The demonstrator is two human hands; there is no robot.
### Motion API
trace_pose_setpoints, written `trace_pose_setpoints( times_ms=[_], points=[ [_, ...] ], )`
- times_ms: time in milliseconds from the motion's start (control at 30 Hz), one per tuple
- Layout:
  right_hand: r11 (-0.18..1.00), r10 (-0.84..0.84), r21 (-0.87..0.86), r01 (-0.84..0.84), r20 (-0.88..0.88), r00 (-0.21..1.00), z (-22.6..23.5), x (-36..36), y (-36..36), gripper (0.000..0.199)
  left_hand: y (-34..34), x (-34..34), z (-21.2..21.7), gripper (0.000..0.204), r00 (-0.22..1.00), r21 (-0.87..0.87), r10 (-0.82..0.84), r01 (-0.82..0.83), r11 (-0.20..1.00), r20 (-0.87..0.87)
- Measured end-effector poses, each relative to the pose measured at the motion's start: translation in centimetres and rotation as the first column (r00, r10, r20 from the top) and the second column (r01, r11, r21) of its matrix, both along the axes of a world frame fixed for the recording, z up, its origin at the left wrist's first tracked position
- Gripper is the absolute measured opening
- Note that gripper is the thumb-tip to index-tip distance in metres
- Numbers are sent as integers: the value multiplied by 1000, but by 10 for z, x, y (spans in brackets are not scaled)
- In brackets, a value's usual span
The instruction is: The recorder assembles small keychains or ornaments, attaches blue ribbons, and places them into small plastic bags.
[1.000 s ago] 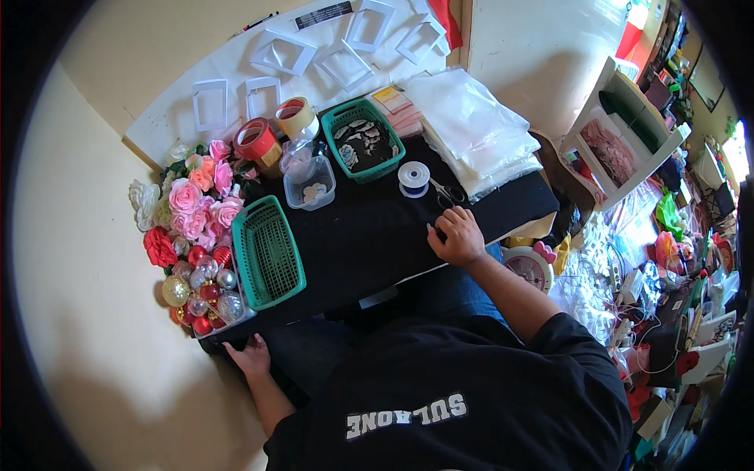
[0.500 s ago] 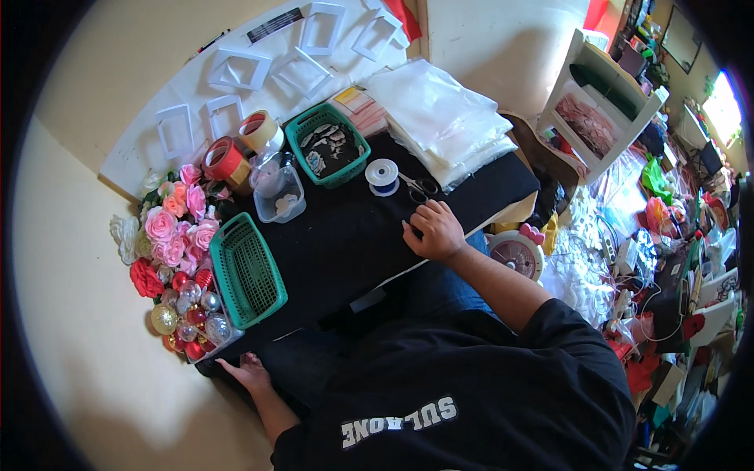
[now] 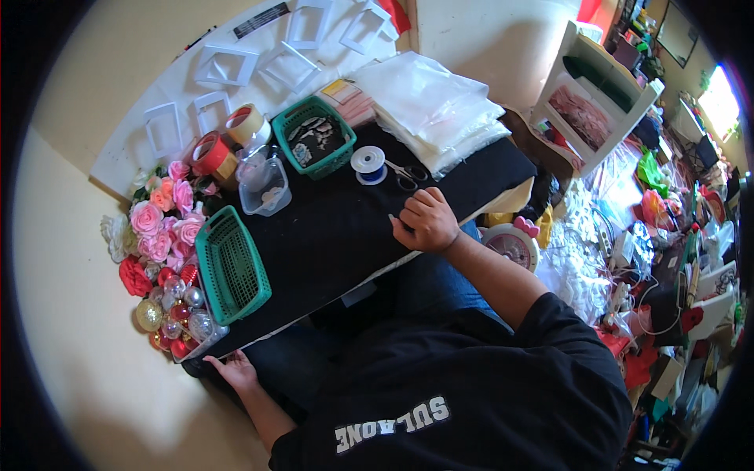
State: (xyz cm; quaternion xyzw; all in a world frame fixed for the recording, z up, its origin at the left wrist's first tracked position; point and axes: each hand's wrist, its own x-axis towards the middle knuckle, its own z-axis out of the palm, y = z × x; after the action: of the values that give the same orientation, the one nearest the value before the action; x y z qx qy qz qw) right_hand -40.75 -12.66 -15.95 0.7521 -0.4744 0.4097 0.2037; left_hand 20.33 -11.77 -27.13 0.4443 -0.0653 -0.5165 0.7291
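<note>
My right hand (image 3: 426, 221) rests at the front edge of the black-covered table with its fingers curled in and the thumb jutting out; nothing shows in it. Just beyond it lie a pair of scissors (image 3: 408, 177) and a white spool of blue ribbon (image 3: 369, 165). Down at the table's left front corner is my left hand (image 3: 236, 371), its thumb stretched out and fingers apart, holding nothing visible. The nearest things to it are a tray of red, gold and silver ornament balls (image 3: 179, 318) and an empty green basket (image 3: 233, 267).
Pink and red artificial roses (image 3: 161, 220) line the left side. Behind stand tape rolls (image 3: 212, 153), a clear tub (image 3: 265, 188) and a green basket with small pieces (image 3: 314, 137). Plastic bags (image 3: 432, 102) are stacked at the back right; white frames (image 3: 290, 67) lie behind. Clutter fills the floor on the right.
The whole view has shifted slightly, so the table appears a bit farther left and up. My right hand's fingers look more curled; my left hand stays by the table corner.
</note>
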Motion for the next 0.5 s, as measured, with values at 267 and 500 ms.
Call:
trace_pose_setpoints(
  times_ms=[267, 500],
  points=[
    [999, -41, -34, 41, 11, 999, 1, 4, 1, 23, 6, -12, 16, 73, 1000, -42, -23, 24, 999, 9],
    [997, -44, -68, 43, -10, 999, 3, 6, 2, 23, 6, -13, 22, 76, 999, 58, 33, -34, 998, 11]
  ],
)
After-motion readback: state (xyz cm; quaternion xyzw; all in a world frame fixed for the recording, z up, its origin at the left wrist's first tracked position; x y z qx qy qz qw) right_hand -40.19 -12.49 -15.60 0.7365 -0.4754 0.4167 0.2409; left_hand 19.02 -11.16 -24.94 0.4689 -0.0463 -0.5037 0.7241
